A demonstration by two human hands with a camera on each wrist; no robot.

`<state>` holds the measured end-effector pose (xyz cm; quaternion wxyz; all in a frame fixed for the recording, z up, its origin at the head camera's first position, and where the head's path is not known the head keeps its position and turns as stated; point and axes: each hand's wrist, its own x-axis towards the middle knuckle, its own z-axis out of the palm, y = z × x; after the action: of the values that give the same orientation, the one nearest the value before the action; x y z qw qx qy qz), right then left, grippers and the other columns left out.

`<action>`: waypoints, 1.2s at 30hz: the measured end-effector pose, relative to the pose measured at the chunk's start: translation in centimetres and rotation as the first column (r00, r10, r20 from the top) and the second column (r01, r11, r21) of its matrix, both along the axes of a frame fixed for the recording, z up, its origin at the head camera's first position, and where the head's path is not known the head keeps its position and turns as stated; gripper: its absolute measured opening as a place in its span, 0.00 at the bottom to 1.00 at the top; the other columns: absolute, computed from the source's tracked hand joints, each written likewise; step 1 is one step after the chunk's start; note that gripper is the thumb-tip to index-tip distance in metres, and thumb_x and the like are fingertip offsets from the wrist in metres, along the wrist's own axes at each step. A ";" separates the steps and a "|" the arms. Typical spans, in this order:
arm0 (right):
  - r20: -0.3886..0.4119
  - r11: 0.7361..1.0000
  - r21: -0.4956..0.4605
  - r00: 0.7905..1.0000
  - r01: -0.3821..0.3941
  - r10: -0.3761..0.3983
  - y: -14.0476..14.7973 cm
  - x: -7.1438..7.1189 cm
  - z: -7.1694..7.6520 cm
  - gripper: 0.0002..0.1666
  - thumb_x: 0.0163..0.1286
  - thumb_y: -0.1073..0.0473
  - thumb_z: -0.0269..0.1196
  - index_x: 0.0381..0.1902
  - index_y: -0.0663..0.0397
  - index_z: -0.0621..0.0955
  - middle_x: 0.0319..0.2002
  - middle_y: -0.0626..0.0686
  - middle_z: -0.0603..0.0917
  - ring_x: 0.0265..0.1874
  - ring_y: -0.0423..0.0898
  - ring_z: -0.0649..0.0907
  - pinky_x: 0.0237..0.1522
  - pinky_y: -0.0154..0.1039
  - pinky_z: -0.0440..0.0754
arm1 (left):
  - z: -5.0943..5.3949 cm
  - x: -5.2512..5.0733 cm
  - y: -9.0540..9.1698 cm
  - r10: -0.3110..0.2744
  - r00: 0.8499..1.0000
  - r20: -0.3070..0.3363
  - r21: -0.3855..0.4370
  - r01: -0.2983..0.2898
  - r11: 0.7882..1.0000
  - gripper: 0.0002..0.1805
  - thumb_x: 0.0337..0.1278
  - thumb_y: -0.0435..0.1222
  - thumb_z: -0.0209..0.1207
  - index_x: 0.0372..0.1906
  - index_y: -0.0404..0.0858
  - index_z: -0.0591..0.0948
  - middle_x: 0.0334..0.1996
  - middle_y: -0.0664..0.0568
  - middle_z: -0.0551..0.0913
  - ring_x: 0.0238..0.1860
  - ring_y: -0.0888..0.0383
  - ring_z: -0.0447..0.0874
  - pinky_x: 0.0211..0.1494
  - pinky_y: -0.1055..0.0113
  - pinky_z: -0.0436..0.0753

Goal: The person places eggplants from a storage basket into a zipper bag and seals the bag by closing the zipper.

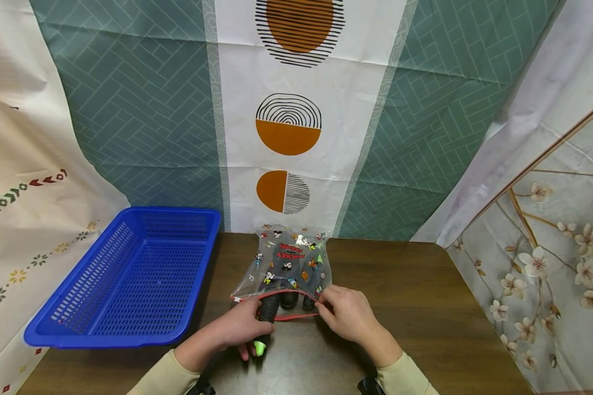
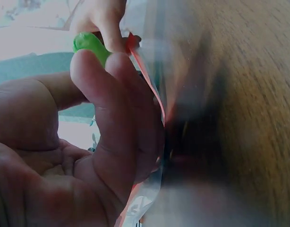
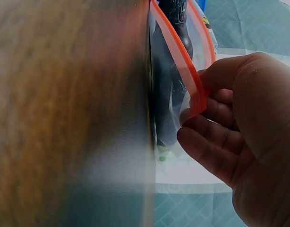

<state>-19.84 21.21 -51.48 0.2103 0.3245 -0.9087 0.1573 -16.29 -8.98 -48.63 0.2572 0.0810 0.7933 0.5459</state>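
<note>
A clear zip bag (image 1: 277,255) with cartoon prints lies on the table, its red-edged mouth towards me and parted. My left hand (image 1: 242,325) holds a long, dark, bumpy eggplant (image 1: 269,308) at that mouth; its bright green end points at me, and its far part is inside the bag. In the left wrist view the green end (image 2: 90,45) shows beyond my curled fingers. My right hand (image 1: 350,312) pinches the right corner of the mouth, where the red zip edge (image 3: 185,64) bends between thumb and fingers. More dark, glossy pieces (image 1: 289,299) lie inside the bag.
A blue perforated plastic basket (image 1: 197,296) stands on the left of the brown wooden table (image 1: 415,307). Patterned cloth (image 1: 153,109) hangs behind the table. A flowered panel (image 1: 548,285) borders the right side.
</note>
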 end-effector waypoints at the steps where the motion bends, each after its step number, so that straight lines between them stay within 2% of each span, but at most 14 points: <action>1: -0.001 1.000 0.001 1.000 0.000 0.000 0.0 0.0 0.0 0.14 0.67 0.57 0.79 0.30 0.40 0.83 0.26 0.37 0.78 0.22 0.35 0.76 0.22 0.34 0.70 | 0.0 0.1 0.0 0.003 1.000 -0.004 -0.001 -0.003 1.000 0.16 0.64 0.33 0.68 0.50 0.30 0.76 0.28 0.37 0.83 0.15 0.53 0.84 0.13 0.63 0.82; 9: -0.015 1.000 0.009 1.000 0.003 -0.003 0.0 0.0 0.0 0.13 0.67 0.57 0.79 0.31 0.41 0.83 0.26 0.38 0.80 0.23 0.36 0.78 0.22 0.35 0.73 | 0.0 0.3 -0.2 -0.003 0.999 -0.053 -0.040 0.000 0.999 0.19 0.57 0.31 0.64 0.52 0.31 0.74 0.25 0.42 0.83 0.15 0.56 0.80 0.12 0.65 0.80; 12: -0.014 1.000 0.010 1.000 0.003 -0.003 0.0 0.0 0.0 0.13 0.67 0.56 0.79 0.31 0.41 0.83 0.27 0.38 0.80 0.23 0.36 0.78 0.22 0.35 0.73 | 0.1 0.3 -0.2 0.004 0.999 -0.051 -0.062 -0.007 0.998 0.15 0.59 0.30 0.61 0.50 0.32 0.74 0.24 0.43 0.81 0.14 0.57 0.78 0.12 0.66 0.79; 16: -0.018 1.000 0.008 1.000 0.000 0.000 0.0 0.0 -0.1 0.13 0.67 0.56 0.80 0.31 0.41 0.83 0.26 0.38 0.80 0.23 0.36 0.78 0.22 0.35 0.73 | 0.0 0.4 -0.2 0.009 0.999 -0.040 -0.049 -0.011 0.999 0.11 0.62 0.30 0.58 0.48 0.33 0.73 0.20 0.46 0.79 0.14 0.57 0.75 0.11 0.67 0.77; 23: -0.014 1.000 0.012 1.000 0.005 -0.004 0.0 0.0 0.0 0.13 0.67 0.56 0.80 0.31 0.41 0.84 0.27 0.38 0.81 0.23 0.36 0.78 0.22 0.35 0.74 | -0.1 0.6 -0.2 -0.001 1.000 -0.031 -0.029 0.000 1.000 0.11 0.69 0.32 0.59 0.50 0.34 0.71 0.17 0.49 0.75 0.11 0.59 0.72 0.09 0.70 0.72; 30: 0.001 1.000 0.013 1.000 0.006 -0.006 0.0 0.0 0.1 0.12 0.67 0.56 0.79 0.31 0.41 0.84 0.27 0.39 0.80 0.23 0.36 0.78 0.22 0.35 0.74 | 0.0 0.7 -0.1 0.004 0.999 -0.038 -0.014 -0.005 1.000 0.10 0.79 0.36 0.59 0.50 0.35 0.71 0.15 0.48 0.73 0.10 0.58 0.71 0.08 0.67 0.74; 33: -0.009 1.000 0.012 1.000 0.001 -0.001 0.0 0.0 0.1 0.12 0.67 0.56 0.80 0.31 0.41 0.84 0.27 0.38 0.80 0.23 0.36 0.78 0.22 0.35 0.74 | 0.0 0.8 -0.1 0.017 0.999 -0.045 -0.017 -0.018 1.000 0.12 0.79 0.37 0.60 0.51 0.34 0.72 0.15 0.47 0.73 0.10 0.57 0.72 0.09 0.65 0.76; 36: -0.017 1.000 0.008 1.000 -0.006 0.006 0.0 0.0 0.0 0.13 0.67 0.56 0.80 0.31 0.41 0.83 0.27 0.38 0.80 0.23 0.36 0.79 0.22 0.35 0.74 | 0.1 0.8 -0.1 0.029 0.999 -0.043 -0.019 -0.029 0.999 0.14 0.75 0.35 0.60 0.55 0.32 0.72 0.16 0.47 0.73 0.12 0.57 0.72 0.09 0.65 0.76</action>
<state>-19.85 21.21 -51.46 0.2162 0.3292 -0.9066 0.1515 -15.46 -9.05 -48.49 0.2330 0.0786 0.8051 0.5397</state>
